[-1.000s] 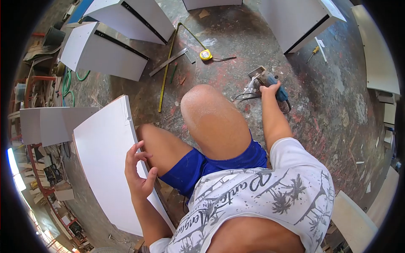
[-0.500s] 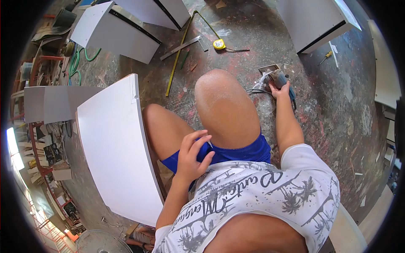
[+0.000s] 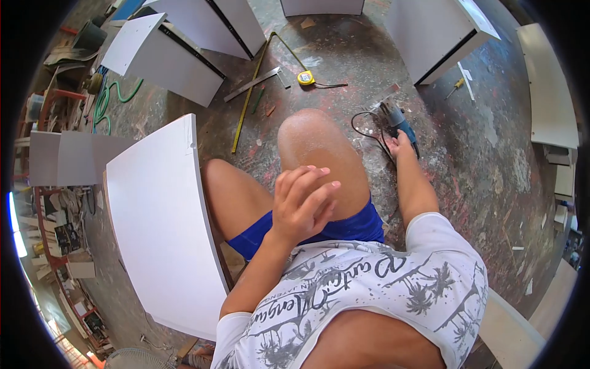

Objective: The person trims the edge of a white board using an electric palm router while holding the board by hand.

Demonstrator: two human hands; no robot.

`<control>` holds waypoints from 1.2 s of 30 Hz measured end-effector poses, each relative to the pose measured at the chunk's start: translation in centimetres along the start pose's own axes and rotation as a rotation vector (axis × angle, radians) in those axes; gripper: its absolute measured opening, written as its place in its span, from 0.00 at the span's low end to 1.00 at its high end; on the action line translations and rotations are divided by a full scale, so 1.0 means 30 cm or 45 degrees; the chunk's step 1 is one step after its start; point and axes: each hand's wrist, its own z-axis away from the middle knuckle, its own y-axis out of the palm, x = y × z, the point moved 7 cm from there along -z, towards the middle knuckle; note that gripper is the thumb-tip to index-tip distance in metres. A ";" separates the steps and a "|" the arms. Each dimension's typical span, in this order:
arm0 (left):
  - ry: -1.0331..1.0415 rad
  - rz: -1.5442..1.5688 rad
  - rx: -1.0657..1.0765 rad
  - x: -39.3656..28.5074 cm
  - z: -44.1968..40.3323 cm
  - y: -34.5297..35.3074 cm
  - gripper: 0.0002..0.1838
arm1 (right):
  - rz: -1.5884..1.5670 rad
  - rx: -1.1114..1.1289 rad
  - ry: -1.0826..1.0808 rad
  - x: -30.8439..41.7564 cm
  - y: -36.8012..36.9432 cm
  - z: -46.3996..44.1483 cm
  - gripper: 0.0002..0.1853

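My right hand (image 3: 401, 145) is out on the right, closed around the rear of a blue-and-grey power saw (image 3: 393, 115). The saw's flat metal base plate points away from me, and its dark cord loops over the floor beside it. My left hand (image 3: 302, 204) is above my thigh with bent, spread fingers and nothing in it. Left of my legs, a large white panel (image 3: 161, 215) leans close to my knee. Ahead on the floor lie a yellow tape measure (image 3: 305, 78), its blade pulled out and bent, and a metal try square (image 3: 253, 83).
White cabinet boxes stand ahead on the left (image 3: 163, 58) and right (image 3: 427, 40). A screwdriver (image 3: 455, 88) lies near the right one. A green hose (image 3: 106, 101) coils at far left. A fan (image 3: 138, 358) is at lower left.
My left hand has risen and moved right, over my thigh. The saw has turned in my right hand, and its cord has shifted. My view has tilted slightly.
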 end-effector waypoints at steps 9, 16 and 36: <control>-0.199 -0.072 -0.097 0.116 0.001 -0.038 0.22 | 0.956 -0.007 -1.414 0.162 0.134 0.499 0.22; -0.150 -0.089 0.186 0.385 -0.066 0.077 0.26 | 1.431 1.612 -2.361 -0.073 0.560 1.526 0.24; -0.720 0.296 0.376 0.069 0.450 0.175 0.21 | 1.138 1.311 -1.811 -0.210 -0.108 1.233 0.26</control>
